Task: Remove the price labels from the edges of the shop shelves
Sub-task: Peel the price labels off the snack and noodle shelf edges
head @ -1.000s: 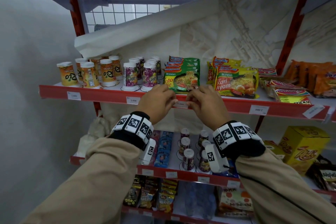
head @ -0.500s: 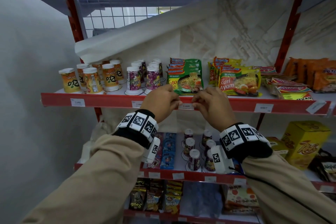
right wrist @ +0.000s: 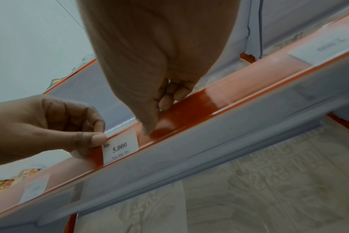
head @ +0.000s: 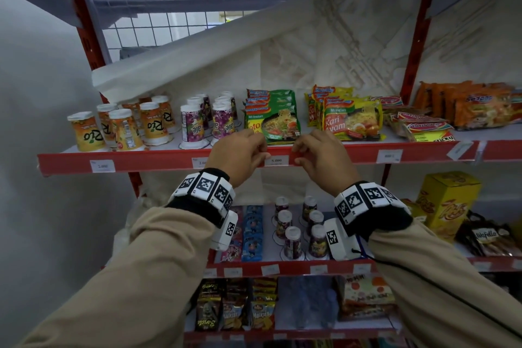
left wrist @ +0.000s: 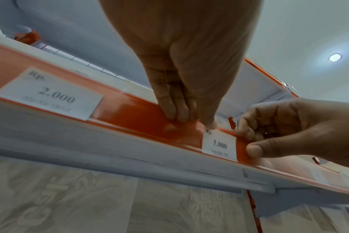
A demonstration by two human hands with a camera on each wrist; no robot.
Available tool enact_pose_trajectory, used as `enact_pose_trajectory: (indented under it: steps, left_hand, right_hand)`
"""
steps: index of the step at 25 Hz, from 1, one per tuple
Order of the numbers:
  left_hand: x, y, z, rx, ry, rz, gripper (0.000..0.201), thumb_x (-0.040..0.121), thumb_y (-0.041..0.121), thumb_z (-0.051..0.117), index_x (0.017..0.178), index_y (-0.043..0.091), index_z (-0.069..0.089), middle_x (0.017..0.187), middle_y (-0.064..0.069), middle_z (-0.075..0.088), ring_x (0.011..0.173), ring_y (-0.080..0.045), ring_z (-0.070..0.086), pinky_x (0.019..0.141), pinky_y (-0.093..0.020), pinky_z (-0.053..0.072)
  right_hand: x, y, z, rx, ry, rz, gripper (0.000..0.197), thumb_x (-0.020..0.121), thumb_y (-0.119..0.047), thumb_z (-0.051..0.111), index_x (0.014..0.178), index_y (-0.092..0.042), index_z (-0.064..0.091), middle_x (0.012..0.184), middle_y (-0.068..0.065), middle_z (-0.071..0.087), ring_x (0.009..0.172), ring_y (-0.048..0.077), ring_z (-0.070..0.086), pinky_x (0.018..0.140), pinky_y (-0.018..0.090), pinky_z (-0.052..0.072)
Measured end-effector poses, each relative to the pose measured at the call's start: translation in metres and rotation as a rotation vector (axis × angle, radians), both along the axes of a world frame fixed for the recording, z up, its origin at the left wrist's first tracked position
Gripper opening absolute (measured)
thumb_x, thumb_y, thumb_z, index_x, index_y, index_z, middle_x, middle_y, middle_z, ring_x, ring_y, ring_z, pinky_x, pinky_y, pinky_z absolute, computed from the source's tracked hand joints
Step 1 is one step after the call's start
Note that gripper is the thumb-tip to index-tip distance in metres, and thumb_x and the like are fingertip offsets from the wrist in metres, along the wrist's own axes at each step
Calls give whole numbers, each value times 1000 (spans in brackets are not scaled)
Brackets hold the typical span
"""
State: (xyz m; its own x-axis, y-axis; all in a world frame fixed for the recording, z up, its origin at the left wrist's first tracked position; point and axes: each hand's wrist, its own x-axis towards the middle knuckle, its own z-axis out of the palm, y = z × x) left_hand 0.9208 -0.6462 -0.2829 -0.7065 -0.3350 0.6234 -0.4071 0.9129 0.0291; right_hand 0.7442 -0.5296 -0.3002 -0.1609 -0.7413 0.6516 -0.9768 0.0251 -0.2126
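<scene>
At centre frame, my left hand [head: 240,154] and right hand [head: 319,157] pinch the red shelf edge [head: 141,159] beside the 5.000 price label [head: 272,161]; it should slide out best level.

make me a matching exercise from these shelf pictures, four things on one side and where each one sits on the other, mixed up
Things
1. 5.000 label
2. 2.000 label
3. green noodle packs
4. yellow box

Places
A. far left on the top shelf's red edge
B. on the top shelf, just above the two hands
C. between the left hand and right hand on the red edge
D. on the shelf below, at the right

Pairs: 1-C, 2-A, 3-B, 4-D
</scene>
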Motion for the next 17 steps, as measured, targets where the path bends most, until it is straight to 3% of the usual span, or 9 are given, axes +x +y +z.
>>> enact_pose_trajectory:
  steps: [4, 7, 9, 12, 17]
  left_hand:
    - [-3, 3, -1, -126, 7, 16, 14, 86, 26, 66, 85, 13, 62, 86, -3, 58, 81, -22, 53, 58, -28, 37]
    - [-10, 7, -1, -207, 9, 44, 10, 81, 21, 66, 84, 13, 63, 88, -4, 58, 87, -25, 49, 66, -35, 42]
    - [-25, 15, 1, -221, -16, 37, 15, 77, 20, 63, 91, 15, 63, 95, -4, 59, 92, -26, 49, 77, -39, 40]
    - [-62, 39, 1, -204, -54, -44, 30, 80, 30, 62, 108, 17, 62, 105, -3, 57, 100, -25, 50, 85, -38, 39]
    - [-131, 87, -12, -221, -109, -100, 41, 83, 31, 59, 121, 14, 59, 111, -6, 56, 102, -26, 49, 82, -37, 40]
  right_hand:
    - [-14, 11, -2, -23, 73, -60, 23, 78, -24, 75, 96, -16, 64, 100, 4, 58, 97, 26, 48, 84, 40, 41]
    - [-30, 26, -4, -51, 162, -165, 27, 74, -35, 77, 93, -21, 63, 97, 1, 58, 96, 26, 48, 80, 39, 36]
    - [-44, 39, -4, -50, 219, -241, 31, 72, -40, 77, 92, -22, 63, 97, 1, 58, 96, 28, 49, 80, 40, 35]
    - [-72, 65, -4, -66, 213, -327, 33, 70, -43, 77, 91, -22, 63, 102, 5, 57, 102, 32, 48, 85, 43, 36]
    - [-119, 98, -7, -60, 186, -348, 30, 73, -32, 77, 96, -15, 64, 103, 9, 54, 96, 33, 46, 78, 41, 38]
